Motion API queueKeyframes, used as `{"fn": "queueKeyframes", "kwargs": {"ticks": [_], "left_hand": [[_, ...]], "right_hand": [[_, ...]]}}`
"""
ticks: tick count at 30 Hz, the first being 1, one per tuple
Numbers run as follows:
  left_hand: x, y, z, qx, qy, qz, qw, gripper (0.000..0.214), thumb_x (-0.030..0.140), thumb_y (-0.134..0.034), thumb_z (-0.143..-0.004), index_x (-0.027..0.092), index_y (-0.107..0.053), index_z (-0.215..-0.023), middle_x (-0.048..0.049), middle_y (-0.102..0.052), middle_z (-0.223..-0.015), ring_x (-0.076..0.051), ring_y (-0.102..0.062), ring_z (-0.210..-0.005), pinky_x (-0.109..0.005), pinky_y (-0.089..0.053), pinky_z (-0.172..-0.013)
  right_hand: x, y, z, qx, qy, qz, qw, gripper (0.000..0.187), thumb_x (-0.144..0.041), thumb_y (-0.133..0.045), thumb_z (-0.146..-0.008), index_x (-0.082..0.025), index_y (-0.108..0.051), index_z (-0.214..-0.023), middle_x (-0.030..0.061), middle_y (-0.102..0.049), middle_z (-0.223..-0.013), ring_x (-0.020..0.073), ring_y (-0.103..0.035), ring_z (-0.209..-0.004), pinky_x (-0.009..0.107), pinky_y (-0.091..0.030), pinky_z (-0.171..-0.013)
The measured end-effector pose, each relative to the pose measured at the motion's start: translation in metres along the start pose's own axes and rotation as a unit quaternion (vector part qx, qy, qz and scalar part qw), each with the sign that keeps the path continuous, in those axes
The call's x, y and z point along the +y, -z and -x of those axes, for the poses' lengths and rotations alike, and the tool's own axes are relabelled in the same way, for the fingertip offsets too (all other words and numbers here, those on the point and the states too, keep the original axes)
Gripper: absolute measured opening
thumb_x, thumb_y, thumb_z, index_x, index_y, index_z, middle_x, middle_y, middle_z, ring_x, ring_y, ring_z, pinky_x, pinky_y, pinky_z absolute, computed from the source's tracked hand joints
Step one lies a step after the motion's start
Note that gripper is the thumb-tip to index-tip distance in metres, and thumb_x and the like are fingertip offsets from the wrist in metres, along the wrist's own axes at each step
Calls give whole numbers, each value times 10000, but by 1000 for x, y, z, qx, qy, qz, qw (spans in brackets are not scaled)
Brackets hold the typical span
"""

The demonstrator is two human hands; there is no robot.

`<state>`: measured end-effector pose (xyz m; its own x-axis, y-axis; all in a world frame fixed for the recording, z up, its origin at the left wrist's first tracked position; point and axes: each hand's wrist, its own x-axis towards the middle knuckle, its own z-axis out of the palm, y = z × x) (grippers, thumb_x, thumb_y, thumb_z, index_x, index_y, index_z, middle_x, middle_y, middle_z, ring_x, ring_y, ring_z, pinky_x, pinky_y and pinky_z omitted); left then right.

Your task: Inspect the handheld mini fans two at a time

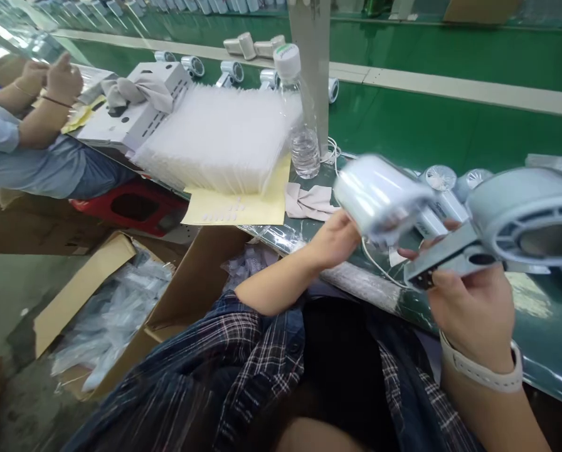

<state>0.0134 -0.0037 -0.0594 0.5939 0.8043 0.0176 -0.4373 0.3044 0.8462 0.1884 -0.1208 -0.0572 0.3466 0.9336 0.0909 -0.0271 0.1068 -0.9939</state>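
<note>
My right hand (469, 307) is closed round the grey handle of a pale blue handheld fan (520, 220), held close to the camera at the right. My left hand (335, 238) grips a second white fan (379, 194), blurred by motion, just left of the first. Both are over the edge of the green conveyor belt (403, 125). A thin white cable (379, 267) hangs below the fans.
More fans (443, 179) lie on the belt behind. A water bottle (300, 119), a stack of clear bags (219, 138) on yellow paper and a white box (135, 107) stand to the left. A co-worker's arms (36, 107) are at far left. An open carton of bags (116, 307) sits on the floor.
</note>
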Motion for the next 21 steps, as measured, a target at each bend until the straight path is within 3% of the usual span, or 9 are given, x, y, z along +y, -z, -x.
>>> {"fn": "queueKeyframes", "kwargs": {"ticks": [3, 6, 8, 11, 16, 21], "left_hand": [[-8, -3, -2, -6, 20, 45, 999, 728, 862, -751, -779, 209, -630, -1079, -69, -717, -1006, -246, -740, -941, -452, -646, -894], [-10, -9, 3, -47, 32, 51, 997, 702, 582, -941, -703, 235, -508, -1133, -32, -669, -1048, -200, -710, -895, -371, -627, -777], [-9, -11, 6, -58, 28, 28, 998, 704, 421, -972, -691, 245, -458, -1138, -7, -642, -1046, -164, -684, -863, -333, -602, -750], [-9, -11, 8, -90, 31, -4, 996, 669, 441, -930, -761, 243, -435, -1166, -10, -636, -1073, -156, -680, -833, -348, -595, -750], [-10, -5, 7, -123, 5, -33, 992, 630, 440, -913, -794, 239, -432, -1148, 0, -623, -1054, -153, -698, -797, -343, -591, -734], [-7, -1, 10, -154, 24, -35, 987, 587, 416, -892, -849, 246, -447, -1191, -21, -628, -1126, -178, -750, -860, -401, -616, -835]], "right_hand": [[-5, -3, -7, 35, -32, -69, 996, 527, -576, -943, -780, -328, -708, -1181, 32, -684, -1008, 230, -661, -814, 435, -643, -770], [-5, -2, -7, 27, -52, -82, 995, 424, -519, -912, -804, -300, -703, -1101, 41, -692, -994, 232, -651, -832, 389, -605, -710], [-5, 0, -3, 25, -61, -98, 993, 384, -472, -889, -824, -287, -716, -1113, 45, -703, -1012, 222, -650, -821, 376, -598, -695], [-6, 2, 3, 20, -73, -127, 989, 403, -444, -906, -818, -286, -736, -1147, 39, -708, -1006, 214, -650, -816, 357, -595, -682], [-4, 4, 5, 10, -70, -101, 992, 347, -455, -941, -794, -275, -760, -1029, 37, -718, -1018, 207, -655, -810, 352, -600, -695], [6, 2, 2, 16, -83, -98, 992, 347, -474, -896, -817, -280, -748, -1064, 52, -731, -1016, 241, -680, -842, 400, -616, -724]]}}
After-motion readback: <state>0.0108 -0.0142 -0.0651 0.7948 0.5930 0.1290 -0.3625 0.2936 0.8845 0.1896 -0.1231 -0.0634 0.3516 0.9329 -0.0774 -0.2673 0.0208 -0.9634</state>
